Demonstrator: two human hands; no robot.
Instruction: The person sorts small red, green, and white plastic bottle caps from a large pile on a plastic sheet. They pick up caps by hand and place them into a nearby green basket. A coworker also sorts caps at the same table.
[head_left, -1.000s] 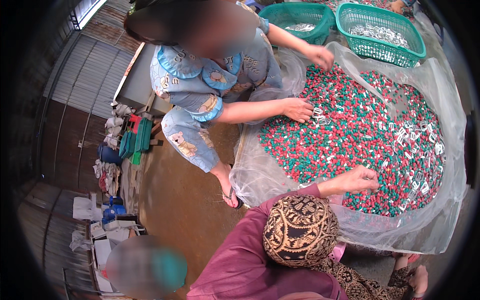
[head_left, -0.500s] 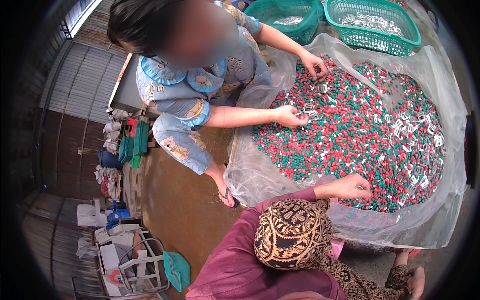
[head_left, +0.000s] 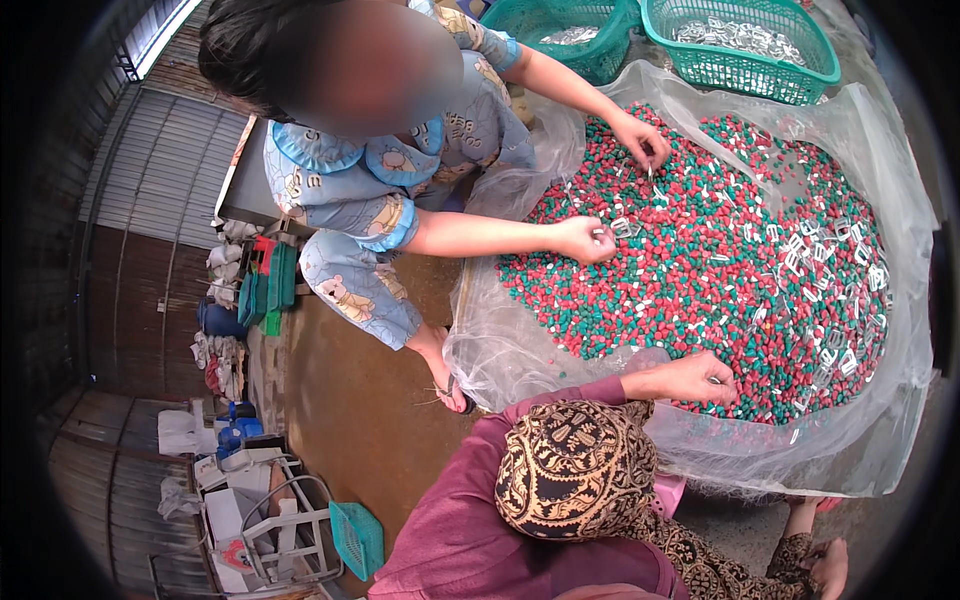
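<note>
Neither of my hands is in view. A heap of small red, green and white pieces (head_left: 720,270) lies on a clear plastic sheet (head_left: 900,420), with small metal parts (head_left: 840,300) mixed in at the right. A crouching person in blue patterned clothes has one hand (head_left: 585,240) pinching a metal part and the other hand (head_left: 640,140) on the heap's far side. A person in a patterned headscarf (head_left: 575,470) and maroon top rests a hand (head_left: 700,380) on the heap's near edge.
Two green mesh baskets (head_left: 790,75) (head_left: 590,55) with metal parts stand behind the heap. Brown floor (head_left: 350,400) lies to the left. A small green basket (head_left: 357,540), a white frame (head_left: 270,520) and bundles (head_left: 240,290) line a corrugated wall.
The view has shifted, so the heap and both people sit a little differently in the frame. The blue-clad person's hands stay picking at the heap; the headscarfed person's hand barely moves.
</note>
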